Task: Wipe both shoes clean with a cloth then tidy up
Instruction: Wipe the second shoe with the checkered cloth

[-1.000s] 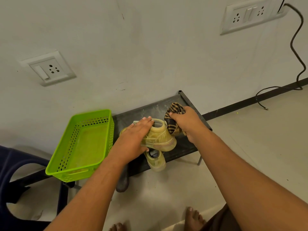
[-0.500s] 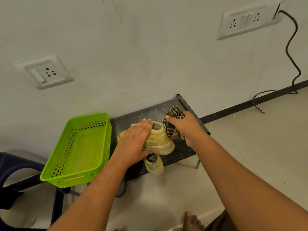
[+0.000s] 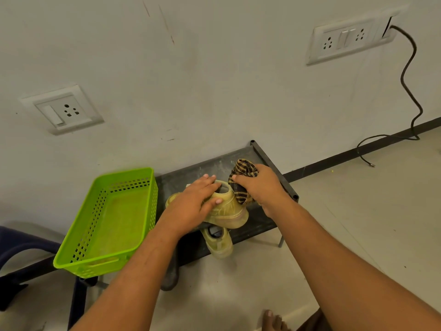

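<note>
While the top shoe (image 3: 228, 211) is over the dark counter (image 3: 210, 164) by the wall, the striped cloth (image 3: 243, 172) is pushed up against its heel end, near the open top. The right grip (image 3: 260, 185) has its fingers curled tight round the bunched cloth. The left grip (image 3: 191, 206) wraps over the front of the shoe, fingers on the far side and thumb on the near side, holding it. I cannot tell if the shoe rests on the counter or is lifted a bit.

To wipe well, I think the left grip should hold firm so the shoe does not tip. The cloth should rub in short strokes all round the heel, then along the sole edge.

The other shoe (image 3: 218, 246) lies just below, its toe poking past the counter's front edge, so a hard push could knock it to the floor. The green basket (image 3: 71, 262) sits just beside, to the left.
</note>
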